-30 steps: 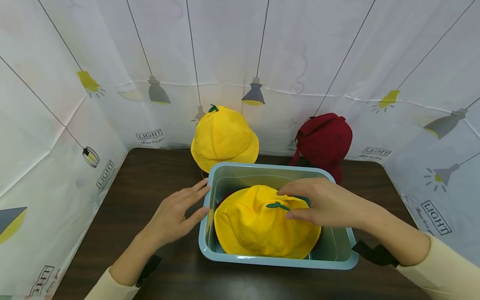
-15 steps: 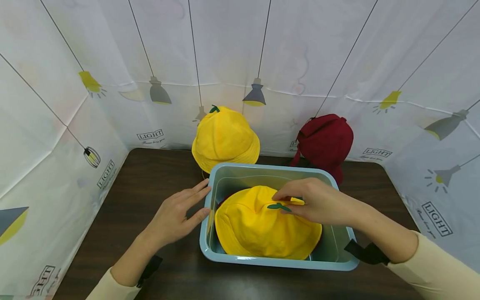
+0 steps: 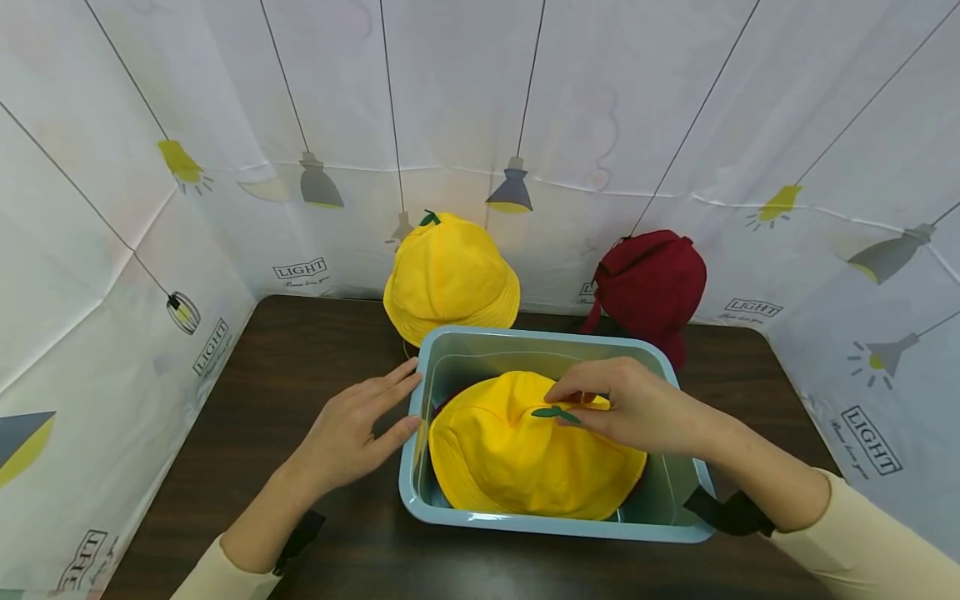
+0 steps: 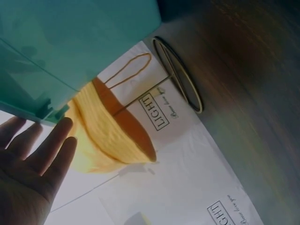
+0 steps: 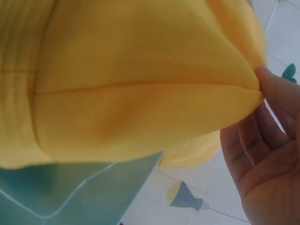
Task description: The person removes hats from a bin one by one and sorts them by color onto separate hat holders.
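A yellow bucket hat [image 3: 517, 467] with a green leaf tab on its crown lies in a light blue plastic bin [image 3: 525, 523]. My right hand [image 3: 637, 408] pinches the crown near the leaf between thumb and fingers. Close up in the right wrist view, the cloth of the bucket hat [image 5: 140, 108] gathers to a point at the right hand's [image 5: 272, 140] fingertips. My left hand [image 3: 360, 425] has its fingers extended, fingertips at the bin's left rim. In the left wrist view the left hand [image 4: 37, 164] shows straight fingers beside the bin [image 4: 70, 42].
Behind the bin a second yellow bucket hat [image 3: 450, 275] sits on a wire stand [image 4: 180, 77]. To its right is a dark red cap [image 3: 652, 283]. Under the hat in the bin a bit of dark red shows. A printed curtain [image 3: 585, 100] backs the dark wooden table [image 3: 315, 358].
My right hand has moved slightly left and down onto the hat's crown, and its thumb and fingers have closed on the cloth by the leaf. The left hand stays at the rim.
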A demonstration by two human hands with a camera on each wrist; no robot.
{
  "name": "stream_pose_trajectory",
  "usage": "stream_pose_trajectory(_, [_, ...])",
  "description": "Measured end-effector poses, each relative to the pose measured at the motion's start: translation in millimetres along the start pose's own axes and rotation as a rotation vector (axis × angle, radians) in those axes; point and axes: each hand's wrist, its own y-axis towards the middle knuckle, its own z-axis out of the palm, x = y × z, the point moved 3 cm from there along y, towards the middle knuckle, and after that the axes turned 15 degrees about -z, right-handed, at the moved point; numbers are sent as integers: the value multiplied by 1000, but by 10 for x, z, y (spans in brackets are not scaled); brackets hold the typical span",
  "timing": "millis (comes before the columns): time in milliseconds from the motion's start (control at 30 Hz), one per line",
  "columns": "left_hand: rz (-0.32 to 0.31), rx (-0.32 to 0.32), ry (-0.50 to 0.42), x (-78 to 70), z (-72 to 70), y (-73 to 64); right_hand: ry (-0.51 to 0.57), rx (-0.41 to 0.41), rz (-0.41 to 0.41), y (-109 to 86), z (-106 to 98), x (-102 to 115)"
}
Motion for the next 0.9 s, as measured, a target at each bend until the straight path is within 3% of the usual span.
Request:
stream_pose_trajectory(333, [25, -22, -19, -4, 18, -30, 62, -77, 26, 4, 31, 5])
stream_pose_trajectory(600, [45, -28, -11, -16, 27, -2, 26, -141, -39, -18, -32, 55])
stream_pose_trajectory(900, [26, -11, 2, -32, 12, -2, -11, -169, -77, -31, -154, 154])
